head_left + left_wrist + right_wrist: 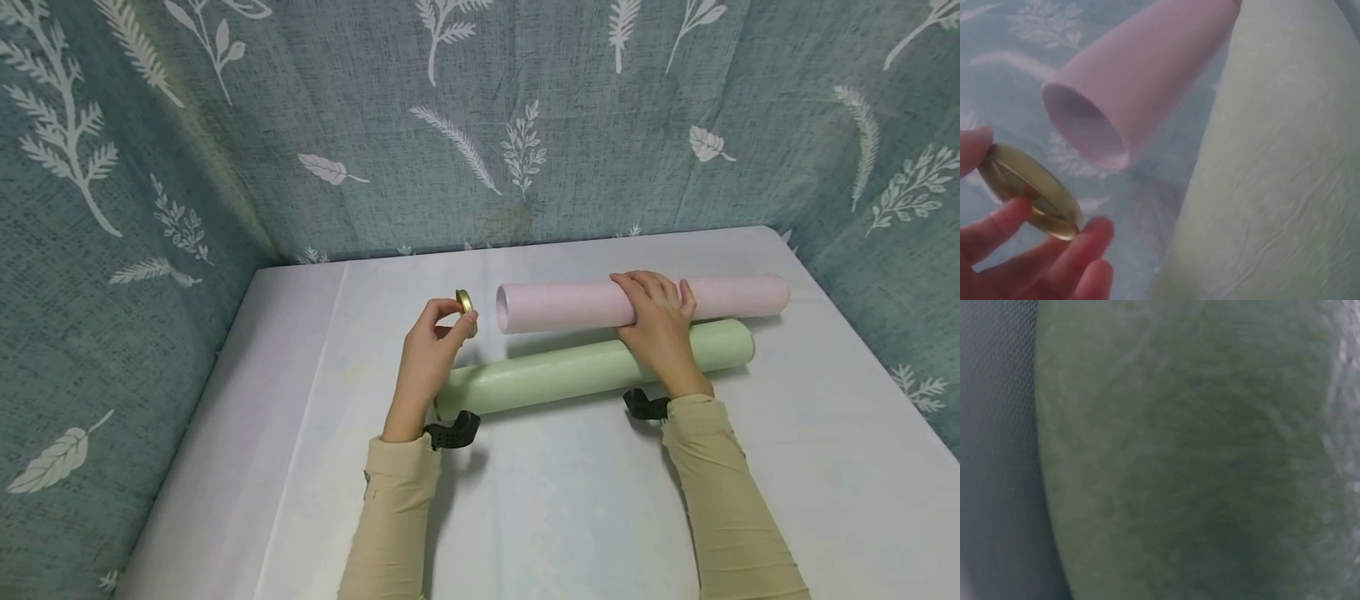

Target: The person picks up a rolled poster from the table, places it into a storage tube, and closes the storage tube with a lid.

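Observation:
My left hand (429,354) pinches a round gold cap (463,300) between thumb and fingers, on edge just left of the pink tube (562,307). The left wrist view shows the cap (1044,181) apart from the tube's open, hollow end (1088,128). My right hand (660,329) grips the pink tube around its middle, fingers over the top. In front of it lies a pale green tube (547,379), passing under my right hand and wrist. That green tube (1179,450) fills most of the right wrist view, where the hand is hidden.
Both tubes lie on a white-covered table (570,500), the pink one toward the back. A grey-green curtain (360,108) with white leaf prints rises behind the table and along both sides. Dark wrist mounts (453,432) sit beside the wrists.

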Demonstrator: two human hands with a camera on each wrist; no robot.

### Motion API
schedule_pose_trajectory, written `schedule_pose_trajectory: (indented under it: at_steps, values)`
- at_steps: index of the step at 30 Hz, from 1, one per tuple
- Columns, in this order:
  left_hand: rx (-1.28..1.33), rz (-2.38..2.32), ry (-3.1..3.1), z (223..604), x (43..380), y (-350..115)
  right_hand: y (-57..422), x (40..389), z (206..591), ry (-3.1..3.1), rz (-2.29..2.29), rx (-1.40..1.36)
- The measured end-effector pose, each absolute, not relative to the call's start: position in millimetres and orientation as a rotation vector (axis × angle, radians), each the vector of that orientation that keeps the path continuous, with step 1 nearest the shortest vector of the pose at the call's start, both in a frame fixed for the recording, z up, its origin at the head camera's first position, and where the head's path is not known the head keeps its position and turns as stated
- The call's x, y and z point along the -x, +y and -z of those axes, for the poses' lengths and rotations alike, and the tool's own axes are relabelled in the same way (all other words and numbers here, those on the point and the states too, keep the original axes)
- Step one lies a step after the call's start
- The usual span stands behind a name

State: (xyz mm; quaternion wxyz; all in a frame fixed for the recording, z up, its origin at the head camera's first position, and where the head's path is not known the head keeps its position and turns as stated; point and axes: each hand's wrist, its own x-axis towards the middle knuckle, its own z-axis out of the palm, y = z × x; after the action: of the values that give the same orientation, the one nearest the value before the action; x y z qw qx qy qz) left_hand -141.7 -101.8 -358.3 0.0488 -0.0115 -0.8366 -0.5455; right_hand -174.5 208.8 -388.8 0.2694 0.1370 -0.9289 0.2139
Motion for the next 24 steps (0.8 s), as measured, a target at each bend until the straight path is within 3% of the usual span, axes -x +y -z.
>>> schedule_pose_trajectory:
  at_steps: [12, 24]
  values:
    - [0.23, 1.862, -2.505, 353, 138, -88, 208, 175, 390, -2.496, -0.568, -0.364]
    - [0.2, 1.936, -2.458, 360, 137, -77, 210, 175, 390, -2.488, -0.584, -0.343]
